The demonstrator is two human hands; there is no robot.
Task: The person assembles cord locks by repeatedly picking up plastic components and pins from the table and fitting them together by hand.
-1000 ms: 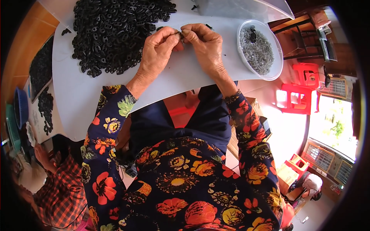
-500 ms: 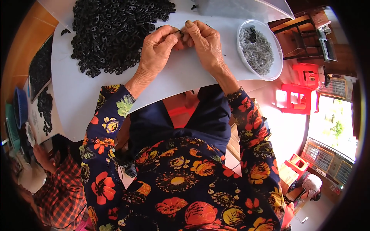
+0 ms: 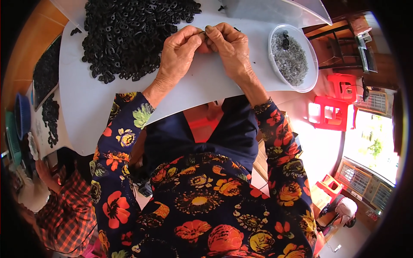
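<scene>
My left hand (image 3: 180,53) and my right hand (image 3: 231,47) meet above the white tabletop (image 3: 195,88), fingers pinched together. Between the fingertips a small dark piece (image 3: 204,34) barely shows; most of it is hidden, so its exact kind is unclear. Left of my hands lies a big heap of small black oval plastic pieces with holes (image 3: 124,41). To the right stands a round clear tub (image 3: 312,71) filled with tiny transparent plastic bits (image 3: 292,60), with a black piece (image 3: 285,41) lying on top of them.
A translucent plastic bin (image 3: 275,12) stands at the table's far right. At the left, a person in a checked shirt (image 3: 69,210) sits near more black pieces (image 3: 50,118) and a blue basket (image 3: 22,116). Red stools (image 3: 331,112) and another person (image 3: 344,210) are at the right.
Both hands stay pinched together in nearly the same spot, with only slight finger shifts. The whole view has shifted a little, so the table and heap appear slightly further right.
</scene>
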